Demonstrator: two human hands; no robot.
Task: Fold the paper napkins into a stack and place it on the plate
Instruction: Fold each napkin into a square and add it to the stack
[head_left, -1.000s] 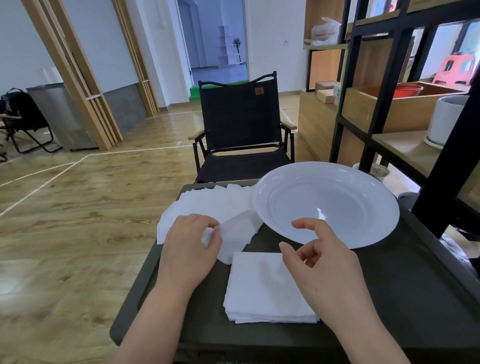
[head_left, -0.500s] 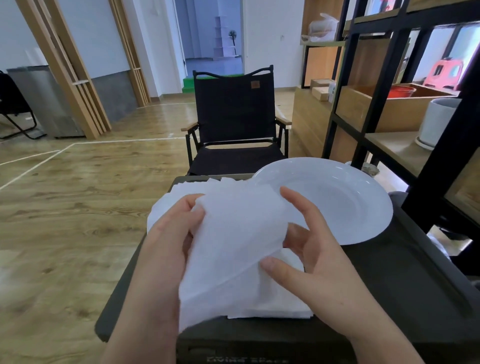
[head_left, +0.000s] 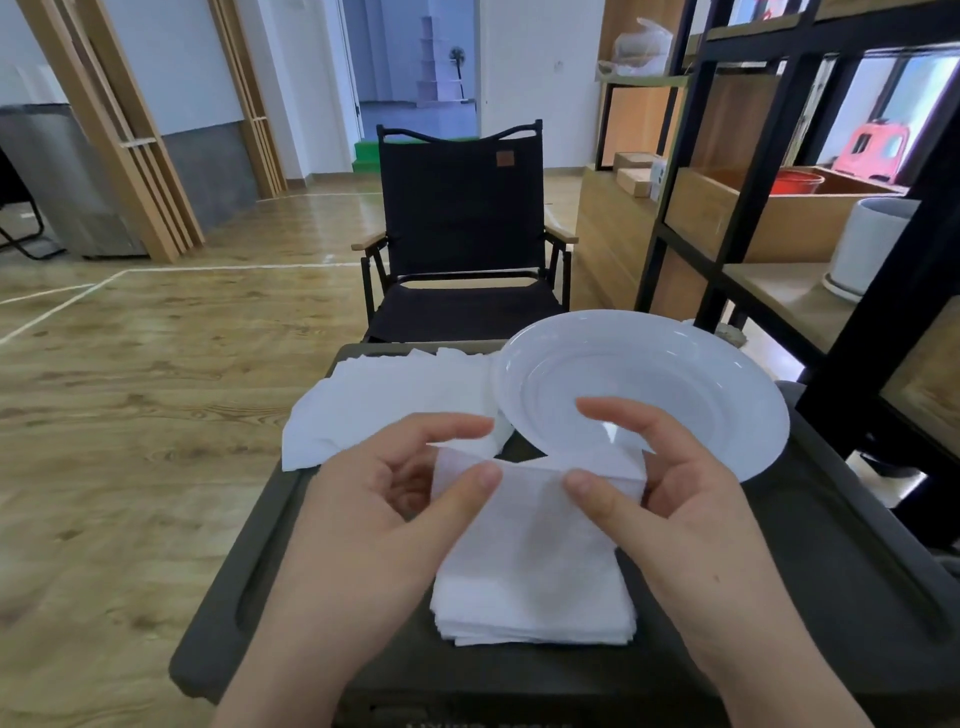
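The left hand (head_left: 384, 499) and the right hand (head_left: 670, 499) each pinch the top edge of one paper napkin (head_left: 530, 499), thumb in front and fingers curled behind it. The left thumb presses the near face of the napkin towards its upper left, the right thumb towards its upper right, and the two thumb tips sit close together with a short stretch of paper between them. The top edge of the napkin shows an uneven notch where its halves meet. The sheet is lifted at the top and hangs down so that its lower part lies against the stack of folded napkins (head_left: 535, 613).

That stack sits on the dark table (head_left: 779, 597), near its front edge, between the two forearms, its layered edges visible along the near side. Behind the left hand, at the far left part of the table, lies a loose pile of unfolded napkins (head_left: 384, 400), overlapping unevenly. Just beside that pile, to its right, stands a white plate (head_left: 727, 384) with nothing on it; its near rim is partly hidden by the right hand's fingers.

Beyond the table stands a black folding chair (head_left: 460, 223) on the wooden floor (head_left: 156, 364). A black-framed shelf unit (head_left: 737, 156) rises to the right.
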